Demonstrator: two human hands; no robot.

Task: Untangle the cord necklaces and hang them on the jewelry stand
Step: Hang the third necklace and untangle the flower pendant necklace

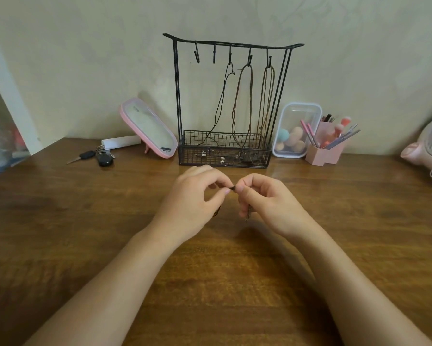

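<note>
A black wire jewelry stand [177, 96] stands at the back of the wooden table [85, 221]. A black cord necklace [222, 101] hangs from its middle hook. Two brown cord necklaces [237, 103] [267, 96] hang from the hooks to the right, their ends in the stand's basket. The two left hooks are bare. In front of the stand, my left hand [195, 203] and my right hand [267, 203] pinch a dark cord necklace [232, 188] between thumbs and fingertips. Bits of it hang below both hands; most of it is hidden.
A pink-framed mirror [147, 128] leans left of the stand, with keys [97, 156] and a white tube [120, 142] beside it. Right of the stand are a clear box of sponges [295, 131], a pink brush holder [327, 148] and a pink fan [429, 151].
</note>
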